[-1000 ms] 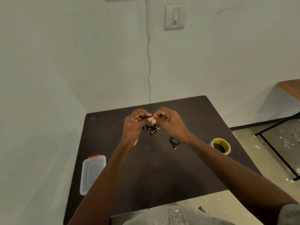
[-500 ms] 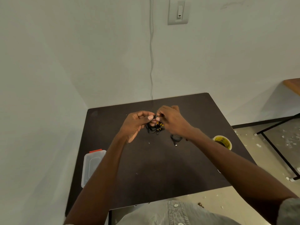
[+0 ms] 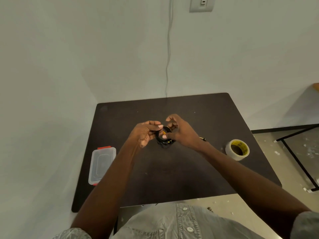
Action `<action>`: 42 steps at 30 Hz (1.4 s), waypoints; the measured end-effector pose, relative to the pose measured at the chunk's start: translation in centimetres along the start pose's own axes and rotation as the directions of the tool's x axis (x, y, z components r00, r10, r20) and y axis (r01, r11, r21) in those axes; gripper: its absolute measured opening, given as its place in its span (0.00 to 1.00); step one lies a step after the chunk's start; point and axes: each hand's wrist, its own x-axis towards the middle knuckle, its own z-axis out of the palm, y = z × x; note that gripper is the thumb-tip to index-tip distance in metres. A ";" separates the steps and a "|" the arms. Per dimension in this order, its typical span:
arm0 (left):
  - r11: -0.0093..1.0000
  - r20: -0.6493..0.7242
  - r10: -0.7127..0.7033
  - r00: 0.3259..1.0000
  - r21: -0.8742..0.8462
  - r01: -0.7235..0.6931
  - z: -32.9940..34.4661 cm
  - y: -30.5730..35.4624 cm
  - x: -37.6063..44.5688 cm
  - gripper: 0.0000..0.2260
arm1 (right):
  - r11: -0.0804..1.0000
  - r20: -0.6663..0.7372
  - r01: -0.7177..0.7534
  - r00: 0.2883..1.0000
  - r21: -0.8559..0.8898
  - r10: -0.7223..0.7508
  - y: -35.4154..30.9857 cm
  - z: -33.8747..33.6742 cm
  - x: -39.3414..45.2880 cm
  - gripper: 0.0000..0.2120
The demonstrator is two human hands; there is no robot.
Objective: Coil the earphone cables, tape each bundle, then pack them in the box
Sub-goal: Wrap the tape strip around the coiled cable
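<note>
A black earphone cable with yellow parts (image 3: pixel 163 138) is held as a small coil above the middle of the dark table (image 3: pixel 172 178). My left hand (image 3: pixel 145 133) pinches the coil's left side with thumb and fingers. My right hand (image 3: pixel 181 131) holds its right side, fingers curled round the loop. Another bit of black and yellow earphone (image 3: pixel 203 139) peeks out from behind my right wrist, mostly hidden. The clear plastic box with red clips (image 3: pixel 101 163) lies shut near the table's left edge. A roll of tape (image 3: pixel 237 149) lies at the right side.
The table stands in a corner, with walls behind and to the left. A white cord (image 3: pixel 168 54) hangs down the back wall below a switch plate (image 3: pixel 201 4). A black metal frame (image 3: pixel 296 156) stands on the floor to the right.
The view has tilted down and the hands sit lower over the table. The cable has gone from a loose tangle to a rounder coil between both hands.
</note>
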 end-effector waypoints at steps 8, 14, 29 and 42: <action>0.999 -0.148 0.023 0.989 0.041 -0.018 -1.6 -3.6 2.2 0.05 | 0.953 -0.106 -0.197 0.968 0.228 0.226 3.4 3.8 0.7 0.06; 0.992 -0.183 -0.056 0.982 0.099 0.076 -3.3 -7.1 4.5 0.09 | 0.851 -0.081 -0.405 0.887 0.335 0.454 6.9 6.5 1.9 0.04; 0.982 -0.189 -0.182 0.965 -0.091 0.167 -7.1 -9.2 7.9 0.01 | 0.752 -0.083 -0.476 0.818 0.457 0.569 10.2 10.0 4.1 0.04; 0.997 -0.215 -0.080 0.973 -0.019 0.078 -6.5 -9.6 5.9 0.04 | 0.716 -0.029 -0.542 0.788 0.440 0.615 10.6 10.1 3.5 0.04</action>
